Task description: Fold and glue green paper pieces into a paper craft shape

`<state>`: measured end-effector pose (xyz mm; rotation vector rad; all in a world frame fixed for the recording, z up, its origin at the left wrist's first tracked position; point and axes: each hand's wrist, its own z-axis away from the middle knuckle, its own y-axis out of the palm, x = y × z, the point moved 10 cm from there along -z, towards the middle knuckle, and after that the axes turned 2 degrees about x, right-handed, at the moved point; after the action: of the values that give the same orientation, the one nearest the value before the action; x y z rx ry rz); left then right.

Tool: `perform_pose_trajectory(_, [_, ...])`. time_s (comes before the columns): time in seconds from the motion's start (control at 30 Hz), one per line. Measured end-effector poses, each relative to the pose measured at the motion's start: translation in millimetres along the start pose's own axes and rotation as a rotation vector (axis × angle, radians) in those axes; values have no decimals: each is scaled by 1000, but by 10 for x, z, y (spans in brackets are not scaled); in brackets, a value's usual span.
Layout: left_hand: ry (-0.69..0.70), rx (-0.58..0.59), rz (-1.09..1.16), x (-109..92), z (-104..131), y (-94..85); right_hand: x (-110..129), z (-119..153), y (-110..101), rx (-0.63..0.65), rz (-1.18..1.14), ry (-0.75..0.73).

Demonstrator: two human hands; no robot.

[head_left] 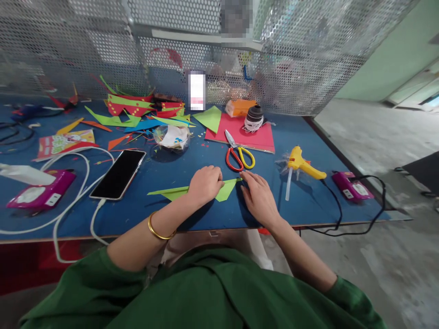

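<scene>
A cut piece of light-green paper (224, 191), folded along its upper edge, lies on the blue table in front of me. My left hand (206, 185) is closed over its middle, fingers curled and pressed down, so that part of the paper is hidden. At the paper's right tip rests my right hand (259, 194), its fingers stretched out and the fingertips touching the edge. Just beyond my hands are scissors (238, 153) with one red and one yellow handle, blades pointing away.
A yellow glue gun (303, 163) with a glue stick lies at right, beside a purple power strip (353, 186). At left are a phone (120, 174) on a white cable and another purple strip (41, 189). Paper masks (128, 105), a scrap bowl (171, 138) and red sheets (219, 130) sit behind.
</scene>
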<state>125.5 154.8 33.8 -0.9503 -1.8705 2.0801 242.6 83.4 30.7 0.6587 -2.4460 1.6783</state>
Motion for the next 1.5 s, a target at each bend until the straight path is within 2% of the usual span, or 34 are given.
perform_pose_trajectory(0.2, [-31, 24, 80, 49, -19, -17, -126, -136, 9, -10, -110, 38])
perform_pose_trajectory(0.4, [-8, 27, 148, 64, -56, -44, -81, -393, 92, 54, -162, 0])
perform_pose_trajectory(0.57, [9, 17, 187, 84, -69, -44, -80, -489, 130, 78, -153, -1])
perform_pose_trajectory(0.7, [27, 6, 198, 108, -105, -131, -102, -512, -28, 23, -149, 21])
perform_pose_trajectory(0.83, [41, -1, 142, 150, -190, -319, -131, -619, -272, -81, -134, 55])
perform_pose_trajectory(0.9, [56, -21, 96, 162, -234, -430, -78, -720, -317, -96, -120, 40])
perform_pose_trajectory(1.03, [154, -95, 8, 153, -291, -584, 191, -948, -139, 19, -103, -85])
perform_pose_trajectory(1.13, [228, -105, 24, 206, -311, -579, 283, -1052, 12, 84, -99, -122])
perform_pose_trajectory(1.3, [229, -129, 41, 369, -294, -585, 130, -1067, 57, 114, -117, -78])
perform_pose_trajectory(1.4, [218, -141, 29, 397, -275, -625, -11, -1036, -17, 94, -134, -22])
perform_pose_trajectory(1.5, [170, -138, 123, 450, -273, -657, -143, -1010, -113, 37, -172, 62])
